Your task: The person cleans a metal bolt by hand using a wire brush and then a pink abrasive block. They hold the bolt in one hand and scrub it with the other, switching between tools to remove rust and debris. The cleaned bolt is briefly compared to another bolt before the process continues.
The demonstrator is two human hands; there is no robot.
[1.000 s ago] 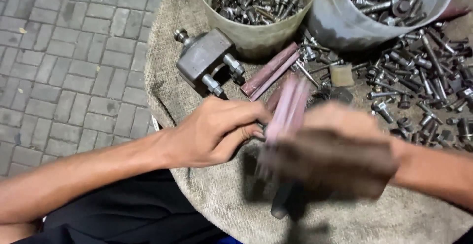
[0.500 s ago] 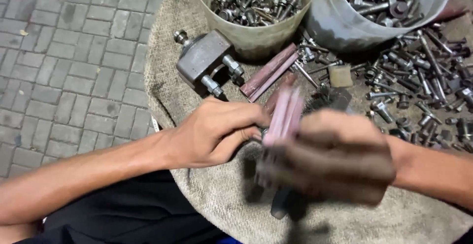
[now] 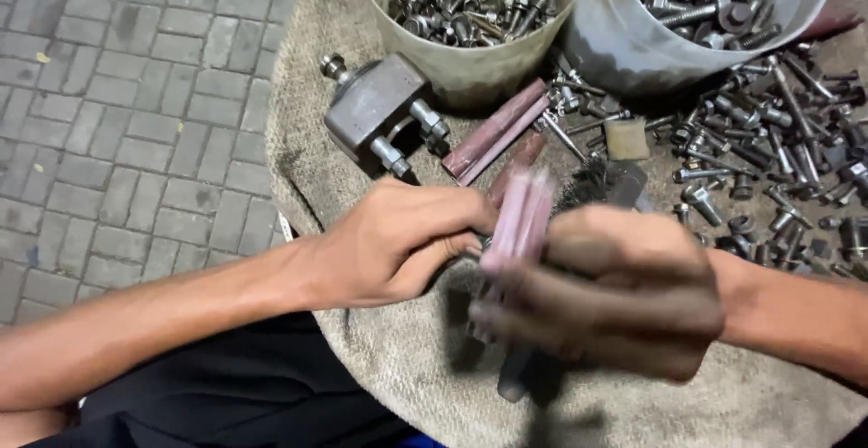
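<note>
My left hand (image 3: pixel 398 245) is closed around something small at the side of a pinkish, rust-coloured metal bar (image 3: pixel 517 217); what sits in its fingers is hidden. My right hand (image 3: pixel 615 294) grips that bar from the right and is blurred by motion. Both hands hover over a coarse beige cloth (image 3: pixel 407 367). A dark tool end (image 3: pixel 514 377) pokes out below my right hand.
Two plastic buckets (image 3: pixel 470 59) (image 3: pixel 624 41) full of bolts stand at the back. A grey metal block with bolts (image 3: pixel 375 109) and a rusty angle bar (image 3: pixel 497 127) lie on the cloth. Loose bolts and nuts (image 3: pixel 778 141) cover the right side. Paving stones (image 3: pixel 127 95) lie to the left.
My right hand has shaken with the bar, staying blurred over the same spot. My left hand has held its place.
</note>
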